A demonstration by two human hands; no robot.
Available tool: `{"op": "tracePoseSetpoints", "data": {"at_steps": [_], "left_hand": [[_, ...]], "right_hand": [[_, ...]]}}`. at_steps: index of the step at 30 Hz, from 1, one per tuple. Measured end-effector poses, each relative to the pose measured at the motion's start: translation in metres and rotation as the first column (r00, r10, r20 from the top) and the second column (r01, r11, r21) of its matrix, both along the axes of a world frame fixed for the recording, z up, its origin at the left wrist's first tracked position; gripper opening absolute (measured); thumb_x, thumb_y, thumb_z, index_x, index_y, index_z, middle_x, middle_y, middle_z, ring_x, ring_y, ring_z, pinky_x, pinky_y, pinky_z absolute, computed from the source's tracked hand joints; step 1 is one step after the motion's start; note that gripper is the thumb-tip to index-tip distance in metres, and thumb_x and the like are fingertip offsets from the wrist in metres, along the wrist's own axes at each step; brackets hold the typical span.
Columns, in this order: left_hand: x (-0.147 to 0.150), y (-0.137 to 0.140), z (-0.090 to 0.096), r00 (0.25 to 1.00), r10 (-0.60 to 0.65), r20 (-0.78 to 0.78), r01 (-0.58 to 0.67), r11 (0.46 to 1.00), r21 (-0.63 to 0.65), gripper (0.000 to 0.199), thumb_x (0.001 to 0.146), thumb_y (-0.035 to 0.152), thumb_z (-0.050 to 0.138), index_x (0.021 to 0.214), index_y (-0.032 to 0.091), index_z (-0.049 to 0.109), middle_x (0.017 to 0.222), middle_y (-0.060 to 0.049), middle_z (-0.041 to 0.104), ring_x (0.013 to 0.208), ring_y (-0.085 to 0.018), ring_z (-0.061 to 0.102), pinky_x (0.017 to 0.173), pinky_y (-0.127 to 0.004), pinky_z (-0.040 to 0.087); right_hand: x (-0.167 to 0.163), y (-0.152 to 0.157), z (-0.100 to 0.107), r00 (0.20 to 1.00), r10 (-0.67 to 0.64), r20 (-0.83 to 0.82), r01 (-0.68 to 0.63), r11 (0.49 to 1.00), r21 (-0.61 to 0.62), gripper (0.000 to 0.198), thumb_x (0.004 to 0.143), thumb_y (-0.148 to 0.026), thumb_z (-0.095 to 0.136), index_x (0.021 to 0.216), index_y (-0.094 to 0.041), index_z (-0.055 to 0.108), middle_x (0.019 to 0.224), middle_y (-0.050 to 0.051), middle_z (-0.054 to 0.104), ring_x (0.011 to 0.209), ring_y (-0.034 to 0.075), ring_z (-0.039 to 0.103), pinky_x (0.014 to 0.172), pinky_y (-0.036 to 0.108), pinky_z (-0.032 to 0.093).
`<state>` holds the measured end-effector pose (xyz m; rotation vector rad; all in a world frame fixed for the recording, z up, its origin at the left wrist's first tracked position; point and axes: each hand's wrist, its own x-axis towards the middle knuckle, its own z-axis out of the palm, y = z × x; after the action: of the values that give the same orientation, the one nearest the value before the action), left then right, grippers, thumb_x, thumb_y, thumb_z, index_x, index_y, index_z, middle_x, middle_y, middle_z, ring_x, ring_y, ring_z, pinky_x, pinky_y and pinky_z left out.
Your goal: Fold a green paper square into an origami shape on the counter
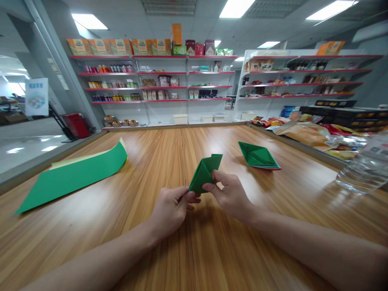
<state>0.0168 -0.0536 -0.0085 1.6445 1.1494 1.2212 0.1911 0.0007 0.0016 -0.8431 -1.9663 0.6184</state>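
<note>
Shop-like room, ceiling lights on; stocked shelves (160,87) with red edging across the back. Wood-grain desk (157,155) in front, raised rim, a seam running down its middle.

Paper (203,176): green, folded into several layers, held up just above the desk near the seam, between the hands. One flap stands proud at the upper right; a crease slants across the front.

Left hand (169,208): grip closed, thumb and fingers pinching the lower left corner. Right hand (232,196): grip closed too, thumb and forefinger pinching the lower right side. Neither palm lies on the desk, as far as I can tell.

Around: folded piece (259,157) to the right, well apart from the hands, green with a red edge showing beneath. Sheet (75,178) at far left, green, its right end curled up; yellow shows behind it, whether backing or a second sheet I cannot tell. Bottle (360,171), clear, at the right; packets (306,135) beyond the rim.

On handling, my judgement: the step looks like shaping folds in mid-air. Best to keep the left pinch firm as an anchor, match layer edges before pressing, and run the right thumb along the crease outward from the held corner. Squeeze lightly at the proud flap; stacked layers could slip or crumple, and laying it on the desk would give sharper creases
</note>
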Motion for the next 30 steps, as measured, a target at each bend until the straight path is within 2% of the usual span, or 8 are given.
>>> {"op": "tracePoseSetpoints", "data": {"at_steps": [4, 6, 8, 11, 14, 20, 25, 30], "left_hand": [[-0.003, 0.002, 0.0, 0.995, 0.088, -0.042, -0.085, 0.994, 0.066, 0.026, 0.087, 0.029, 0.052, 0.091, 0.017, 0.074, 0.079, -0.008, 0.073, 0.074, -0.023, 0.07, 0.065, -0.032, 0.059], [-0.006, 0.004, 0.0, 0.984, 0.163, -0.07, -0.153, 0.98, 0.126, 0.024, 0.086, 0.026, 0.053, 0.097, 0.02, 0.074, 0.079, -0.007, 0.073, 0.073, -0.022, 0.07, 0.068, -0.033, 0.058], [-0.008, 0.005, 0.0, 0.977, 0.192, -0.091, -0.177, 0.973, 0.15, 0.026, 0.084, 0.023, 0.056, 0.104, 0.023, 0.072, 0.082, -0.006, 0.074, 0.075, -0.022, 0.07, 0.073, -0.034, 0.057], [-0.008, 0.007, -0.002, 0.988, 0.145, -0.057, -0.138, 0.984, 0.113, 0.029, 0.083, 0.023, 0.057, 0.109, 0.025, 0.069, 0.09, -0.006, 0.074, 0.082, -0.023, 0.07, 0.077, -0.036, 0.057], [-0.004, 0.007, -0.002, 0.996, 0.064, 0.064, -0.064, 0.998, -0.001, 0.027, 0.082, 0.028, 0.06, 0.106, 0.023, 0.071, 0.093, -0.005, 0.074, 0.088, -0.024, 0.069, 0.077, -0.035, 0.058], [0.003, 0.007, 0.004, 0.943, 0.077, 0.323, -0.014, 0.981, -0.193, 0.026, 0.073, 0.031, 0.071, 0.095, 0.016, 0.075, 0.095, -0.01, 0.074, 0.097, -0.029, 0.066, 0.078, -0.036, 0.058], [0.002, 0.01, 0.007, 0.864, -0.027, 0.503, 0.179, 0.95, -0.255, 0.032, 0.073, 0.028, 0.073, 0.102, 0.014, 0.071, 0.109, -0.014, 0.069, 0.104, -0.028, 0.063, 0.084, -0.037, 0.054], [-0.002, 0.012, 0.005, 0.836, -0.06, 0.545, 0.264, 0.915, -0.305, 0.03, 0.071, 0.025, 0.075, 0.098, 0.012, 0.072, 0.11, -0.015, 0.068, 0.105, -0.029, 0.062, 0.08, -0.032, 0.054]], "right_hand": [[-0.002, -0.001, 0.005, 0.999, -0.027, -0.027, 0.03, 0.995, 0.096, 0.006, 0.081, -0.023, 0.062, 0.078, -0.02, 0.067, 0.084, 0.004, 0.061, 0.084, 0.019, 0.054, 0.072, 0.031, 0.043], [-0.004, -0.001, 0.005, 0.999, -0.033, -0.031, 0.033, 0.999, 0.001, 0.011, 0.082, -0.029, 0.062, 0.082, -0.021, 0.069, 0.082, 0.004, 0.062, 0.079, 0.018, 0.055, 0.067, 0.029, 0.044], [-0.006, -0.001, 0.003, 0.998, 0.04, -0.053, -0.049, 0.983, -0.178, 0.02, 0.084, -0.037, 0.059, 0.086, -0.02, 0.069, 0.074, 0.002, 0.061, 0.065, 0.015, 0.054, 0.055, 0.026, 0.042], [-0.008, 0.0, 0.0, 0.97, 0.151, -0.191, -0.218, 0.891, -0.399, 0.03, 0.082, -0.046, 0.057, 0.09, -0.019, 0.067, 0.067, 0.001, 0.059, 0.052, 0.012, 0.051, 0.043, 0.023, 0.039], [-0.008, 0.003, 0.0, 0.946, 0.127, -0.299, -0.259, 0.851, -0.457, 0.03, 0.076, -0.046, 0.063, 0.08, -0.017, 0.068, 0.066, 0.001, 0.06, 0.052, 0.012, 0.052, 0.044, 0.023, 0.042], [-0.006, 0.006, 0.0, 0.955, 0.089, -0.283, -0.184, 0.925, -0.332, 0.03, 0.081, -0.042, 0.06, 0.07, -0.015, 0.067, 0.061, 0.003, 0.06, 0.057, 0.013, 0.053, 0.054, 0.027, 0.043], [-0.006, 0.001, 0.001, 0.972, 0.085, -0.219, -0.138, 0.961, -0.241, 0.023, 0.082, -0.037, 0.061, 0.075, -0.016, 0.068, 0.069, 0.003, 0.062, 0.063, 0.014, 0.055, 0.057, 0.027, 0.043], [-0.002, -0.001, 0.001, 0.992, 0.063, -0.112, -0.078, 0.988, -0.133, 0.027, 0.083, -0.04, 0.061, 0.07, -0.016, 0.066, 0.068, 0.002, 0.058, 0.064, 0.014, 0.054, 0.057, 0.027, 0.042]]}}
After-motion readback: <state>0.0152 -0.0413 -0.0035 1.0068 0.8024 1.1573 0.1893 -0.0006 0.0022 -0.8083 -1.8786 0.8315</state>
